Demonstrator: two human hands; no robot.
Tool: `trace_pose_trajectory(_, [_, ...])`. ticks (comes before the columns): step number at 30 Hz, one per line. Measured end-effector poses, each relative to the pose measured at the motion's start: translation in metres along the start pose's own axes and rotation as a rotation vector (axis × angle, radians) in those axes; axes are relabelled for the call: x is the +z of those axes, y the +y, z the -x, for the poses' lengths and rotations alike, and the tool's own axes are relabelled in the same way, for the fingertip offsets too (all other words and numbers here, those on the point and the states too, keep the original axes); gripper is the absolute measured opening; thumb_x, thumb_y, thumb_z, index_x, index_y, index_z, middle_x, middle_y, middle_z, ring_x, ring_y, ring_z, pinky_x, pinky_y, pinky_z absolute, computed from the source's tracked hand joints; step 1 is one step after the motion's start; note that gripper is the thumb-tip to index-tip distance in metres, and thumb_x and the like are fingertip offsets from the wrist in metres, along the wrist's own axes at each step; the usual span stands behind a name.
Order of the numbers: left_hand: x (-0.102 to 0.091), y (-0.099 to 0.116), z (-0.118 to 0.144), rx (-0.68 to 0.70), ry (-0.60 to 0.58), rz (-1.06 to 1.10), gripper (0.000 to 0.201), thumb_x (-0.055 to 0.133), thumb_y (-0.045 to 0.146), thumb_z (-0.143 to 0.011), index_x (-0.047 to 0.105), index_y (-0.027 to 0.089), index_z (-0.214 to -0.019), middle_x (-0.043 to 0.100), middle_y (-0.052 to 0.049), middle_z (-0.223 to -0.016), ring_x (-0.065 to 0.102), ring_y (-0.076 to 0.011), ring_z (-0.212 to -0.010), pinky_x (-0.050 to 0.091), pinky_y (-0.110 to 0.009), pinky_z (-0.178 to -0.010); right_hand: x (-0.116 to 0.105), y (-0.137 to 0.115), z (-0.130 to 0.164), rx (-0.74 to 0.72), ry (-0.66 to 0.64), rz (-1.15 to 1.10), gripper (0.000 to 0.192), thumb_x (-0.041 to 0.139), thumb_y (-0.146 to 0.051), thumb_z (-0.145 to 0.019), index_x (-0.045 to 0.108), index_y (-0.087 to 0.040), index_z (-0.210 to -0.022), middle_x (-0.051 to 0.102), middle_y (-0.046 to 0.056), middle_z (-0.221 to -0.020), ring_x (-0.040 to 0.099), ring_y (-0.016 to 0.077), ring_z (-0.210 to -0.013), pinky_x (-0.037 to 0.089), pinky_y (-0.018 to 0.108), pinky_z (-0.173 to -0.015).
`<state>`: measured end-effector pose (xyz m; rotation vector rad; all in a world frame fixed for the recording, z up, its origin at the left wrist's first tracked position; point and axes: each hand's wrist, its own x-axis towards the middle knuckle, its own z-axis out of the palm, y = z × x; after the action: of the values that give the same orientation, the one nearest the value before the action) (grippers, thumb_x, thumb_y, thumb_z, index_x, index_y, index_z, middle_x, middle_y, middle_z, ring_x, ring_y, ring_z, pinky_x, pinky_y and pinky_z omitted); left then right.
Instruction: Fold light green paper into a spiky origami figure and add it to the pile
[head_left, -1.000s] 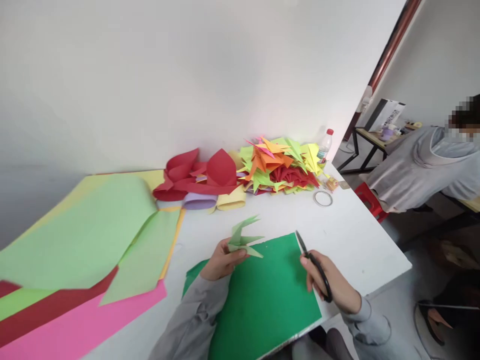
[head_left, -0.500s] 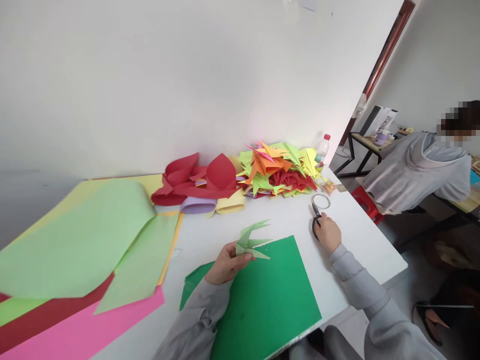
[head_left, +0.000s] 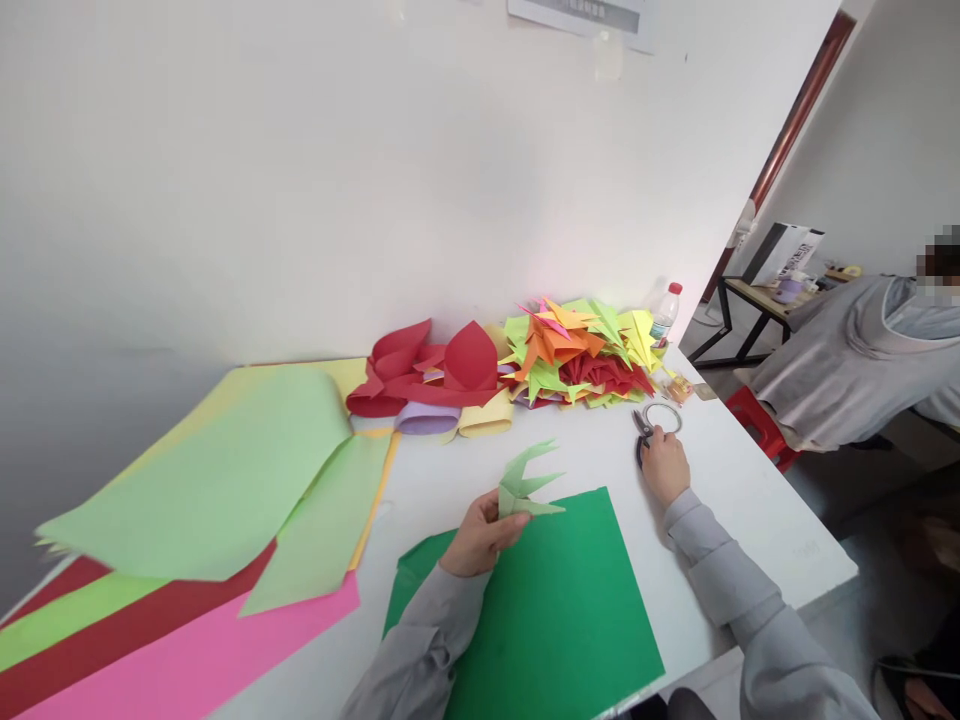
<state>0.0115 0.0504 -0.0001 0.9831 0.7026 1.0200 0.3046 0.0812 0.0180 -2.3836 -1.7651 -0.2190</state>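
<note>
My left hand (head_left: 484, 540) pinches a pale green folded paper piece (head_left: 517, 490) between thumb and fingers. Several pointed tips of it spread to the right, above a green paper sheet (head_left: 566, 600). At the right, my right hand (head_left: 665, 467) is closed on the black handles of a pair of scissors (head_left: 642, 428) near the tabletop. The scissor blades point away from me and stand slightly apart; the fingers partly hide the handles. Just beyond that hand lies a roll of tape (head_left: 649, 408).
A heap of folded coloured paper (head_left: 562, 345) and curled red paper (head_left: 471, 360) lie along the wall beside a bottle (head_left: 664, 315). Large sheets (head_left: 217, 470) cover the left of the white table (head_left: 772, 540). A person in grey (head_left: 847, 350) sits at the right.
The view has swung left, so everything sits further right in it. The scissor blades show more spread apart in my right hand. My left hand keeps its pinch on the paper piece.
</note>
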Motion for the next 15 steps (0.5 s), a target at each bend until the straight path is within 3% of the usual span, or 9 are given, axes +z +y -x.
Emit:
trace_pose_trajectory(5, [0.004,0.001,0.001,-0.001,0.051,-0.011,0.042,0.086,0.045,-0.050,0.063,0.016,-0.068,0.041,0.008,-0.044,0.025,-0.0031,-0.037,0.018,-0.020,-0.040,-0.011,-0.011,0.001,-0.015,0.047,-0.017,0.021,0.049,-0.018,-0.090,0.061,-0.005,-0.101,0.061,0.020,-0.096,0.058,0.0276,-0.091,0.041,0.034,-0.075])
trace_pose_trajectory(9, [0.008,0.002,0.002,-0.003,0.097,-0.018,0.042,0.086,0.044,-0.050,0.062,0.016,-0.070,0.041,0.008,-0.044,0.026,-0.0034,-0.038,0.019,-0.020,-0.040,-0.027,-0.040,0.013,-0.118,0.113,-0.134,0.022,0.047,-0.023,-0.093,0.063,-0.011,-0.099,0.061,0.016,-0.098,0.057,0.0245,-0.093,0.043,0.034,-0.079])
trace_pose_trajectory(10, [0.009,0.002,0.002,-0.006,0.109,-0.020,0.043,0.086,0.044,-0.050,0.062,0.016,-0.070,0.041,0.008,-0.045,0.026,-0.0035,-0.039,0.019,-0.020,-0.040,-0.031,-0.050,0.019,-0.223,0.158,-0.358,0.022,0.046,-0.024,-0.093,0.064,-0.011,-0.096,0.062,0.013,-0.095,0.057,0.0211,-0.087,0.044,0.032,-0.078])
trace_pose_trajectory(12, [0.011,0.003,0.002,-0.011,0.144,-0.027,0.044,0.087,0.043,-0.048,0.062,0.015,-0.071,0.041,0.008,-0.045,0.026,-0.0036,-0.040,0.018,-0.020,-0.040,-0.035,-0.069,0.033,-0.422,0.074,-0.839,0.025,0.049,-0.032,-0.093,0.066,-0.015,-0.087,0.061,0.005,-0.078,0.055,0.0143,-0.066,0.045,0.026,-0.065])
trace_pose_trajectory(15, [0.013,0.005,0.003,-0.011,0.199,-0.048,0.045,0.088,0.042,-0.045,0.063,0.015,-0.071,0.044,0.008,-0.045,0.028,-0.0044,-0.040,0.020,-0.021,-0.040,-0.038,-0.087,0.053,-0.420,-0.069,-1.309,0.030,0.053,-0.040,-0.092,0.066,-0.016,-0.078,0.059,0.001,-0.067,0.052,0.0111,-0.057,0.043,0.023,-0.055])
